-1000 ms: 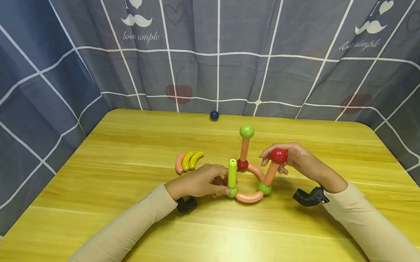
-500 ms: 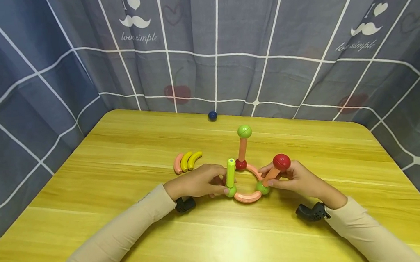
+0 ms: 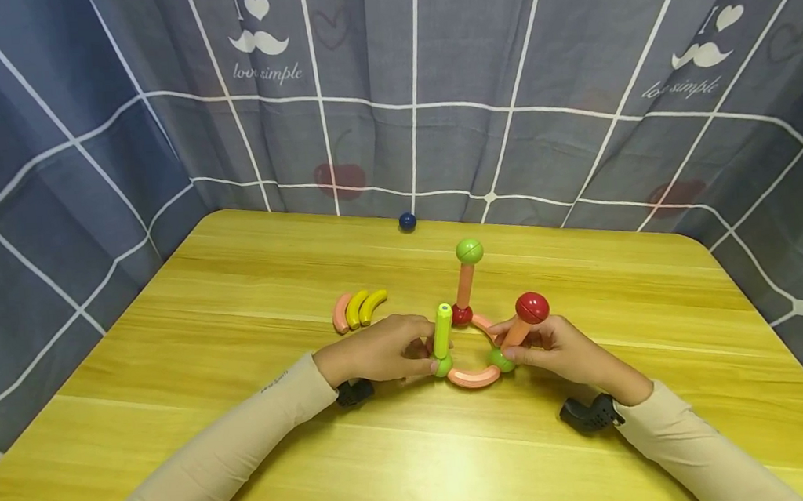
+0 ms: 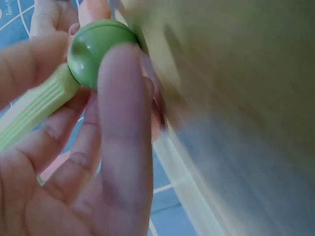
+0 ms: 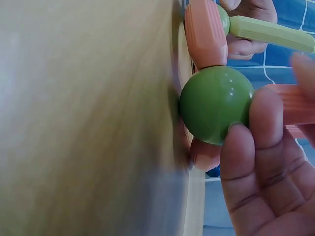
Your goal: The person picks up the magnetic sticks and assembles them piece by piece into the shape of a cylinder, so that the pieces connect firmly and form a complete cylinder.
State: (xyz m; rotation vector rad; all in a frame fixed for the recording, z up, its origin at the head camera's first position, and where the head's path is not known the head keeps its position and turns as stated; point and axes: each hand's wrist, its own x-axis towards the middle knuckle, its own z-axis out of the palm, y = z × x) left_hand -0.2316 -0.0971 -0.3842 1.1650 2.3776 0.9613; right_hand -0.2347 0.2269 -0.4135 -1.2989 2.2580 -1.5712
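My left hand (image 3: 384,350) pinches a green ball (image 4: 88,59) between thumb and fingers. A yellow-green magnetic rod (image 3: 443,332) stands up from that ball. With its fingertips, my right hand (image 3: 561,348) grips another green ball (image 5: 214,105) at the foot of an orange rod (image 3: 517,332), which leans right under a red ball (image 3: 533,308). A curved pink-orange stick (image 3: 474,378) joins the two green balls at the front. Behind, an orange rod (image 3: 466,283) rises from a red ball (image 3: 462,315) and carries a green ball (image 3: 469,251); a second curved stick (image 3: 481,325) links its base rightward.
Left of the structure lie one pink-orange curved stick (image 3: 340,313) and two yellow curved sticks (image 3: 357,310). A dark blue ball (image 3: 407,222) sits near the table's back edge. A grey checked curtain (image 3: 378,126) surrounds the wooden table (image 3: 233,271) at the back and sides.
My right hand has come down from beside the leaning orange rod to grip the green ball at its base. The rod tipped rightward, then slightly back. My left hand has kept its hold.
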